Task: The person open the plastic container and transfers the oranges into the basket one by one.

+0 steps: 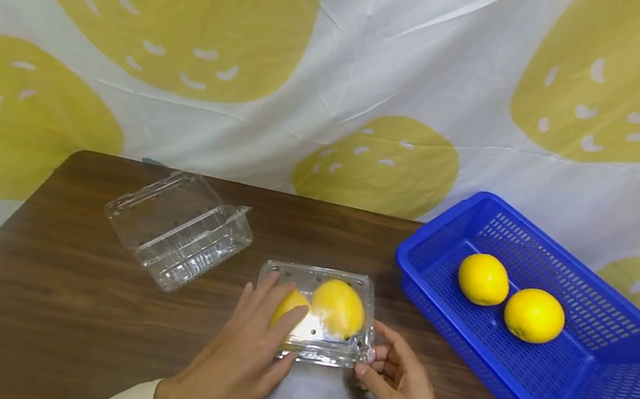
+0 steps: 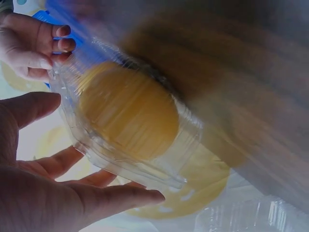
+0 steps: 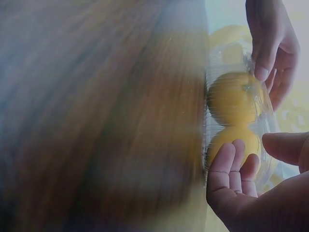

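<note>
A closed clear plastic clamshell box (image 1: 310,352) with two round yellow citrus fruits (image 1: 338,308) in it lies on the table before me. My left hand (image 1: 248,339) rests over its left part, fingers extended across the lid and partly covering one fruit. The left wrist view shows these fingers spread along the lid, thumb apart. At the box's front right corner, my right hand (image 1: 399,389) holds the edge between thumb and bent fingers. In the right wrist view, the right fingers (image 3: 224,166) lie along the box's side, with the thumb by the lid rim.
On the right stands a blue plastic basket (image 1: 590,372) holding two more yellow citrus fruits (image 1: 534,316). An open clear clamshell box (image 1: 187,269) sits at the back left of the brown wooden table (image 1: 56,296). Behind hangs a white cloth (image 1: 422,47) with yellow fruit prints.
</note>
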`<state>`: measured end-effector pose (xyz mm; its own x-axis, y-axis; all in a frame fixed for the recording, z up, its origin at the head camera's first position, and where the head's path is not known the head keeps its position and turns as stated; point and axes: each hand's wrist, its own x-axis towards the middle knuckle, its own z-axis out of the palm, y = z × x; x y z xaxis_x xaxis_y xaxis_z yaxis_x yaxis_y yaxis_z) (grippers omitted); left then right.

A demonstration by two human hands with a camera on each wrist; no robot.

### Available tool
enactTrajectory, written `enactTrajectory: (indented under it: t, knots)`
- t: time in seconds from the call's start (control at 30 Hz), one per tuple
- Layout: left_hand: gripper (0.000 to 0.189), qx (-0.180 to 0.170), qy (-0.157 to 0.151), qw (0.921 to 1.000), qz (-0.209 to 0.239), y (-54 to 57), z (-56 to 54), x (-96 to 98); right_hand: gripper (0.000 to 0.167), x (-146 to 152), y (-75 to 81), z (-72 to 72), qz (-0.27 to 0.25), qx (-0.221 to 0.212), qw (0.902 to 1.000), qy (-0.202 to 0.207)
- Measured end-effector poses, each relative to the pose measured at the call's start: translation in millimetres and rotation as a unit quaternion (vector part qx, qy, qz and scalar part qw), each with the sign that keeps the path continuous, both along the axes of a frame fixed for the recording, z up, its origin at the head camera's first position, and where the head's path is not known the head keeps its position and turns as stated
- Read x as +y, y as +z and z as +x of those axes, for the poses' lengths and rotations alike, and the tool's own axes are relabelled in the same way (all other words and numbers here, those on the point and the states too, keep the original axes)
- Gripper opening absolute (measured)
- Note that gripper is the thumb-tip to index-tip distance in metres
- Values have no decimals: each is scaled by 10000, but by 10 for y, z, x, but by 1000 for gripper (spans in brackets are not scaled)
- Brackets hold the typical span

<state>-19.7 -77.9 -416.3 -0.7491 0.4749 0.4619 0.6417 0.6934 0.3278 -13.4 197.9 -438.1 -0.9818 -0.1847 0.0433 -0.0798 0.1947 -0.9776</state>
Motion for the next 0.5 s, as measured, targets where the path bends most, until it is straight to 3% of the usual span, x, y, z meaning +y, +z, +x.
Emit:
enactTrajectory:
  t: [0.5]
  knots:
    - [50, -104, -58, 9977, -671, 79, -72, 138, 66, -13, 2, 9, -81, -34, 10000, -15]
